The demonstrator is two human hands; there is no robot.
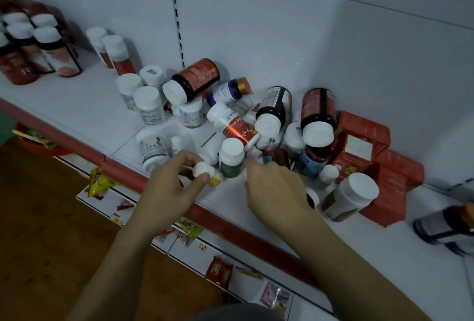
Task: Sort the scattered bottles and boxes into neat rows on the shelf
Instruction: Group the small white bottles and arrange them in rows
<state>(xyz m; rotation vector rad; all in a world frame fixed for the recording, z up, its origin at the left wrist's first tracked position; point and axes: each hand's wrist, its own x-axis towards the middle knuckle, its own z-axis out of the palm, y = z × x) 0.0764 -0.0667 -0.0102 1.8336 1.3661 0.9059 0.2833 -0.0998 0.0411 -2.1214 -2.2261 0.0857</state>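
Upright bottle rows (46, 46) far left, pile (269, 115) mostly unsorted; left hand (169, 192) pinches small white-capped bottle (204, 170), right hand (277, 190) reaches in, grip hidden

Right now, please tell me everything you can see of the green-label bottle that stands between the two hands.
The green-label bottle looks like white plastic, with a white cap, closed, and a dark green label. It stands upright at the front of the pile, near the front edge of the shelf. The right hand reaches beside it; contact cannot be told.
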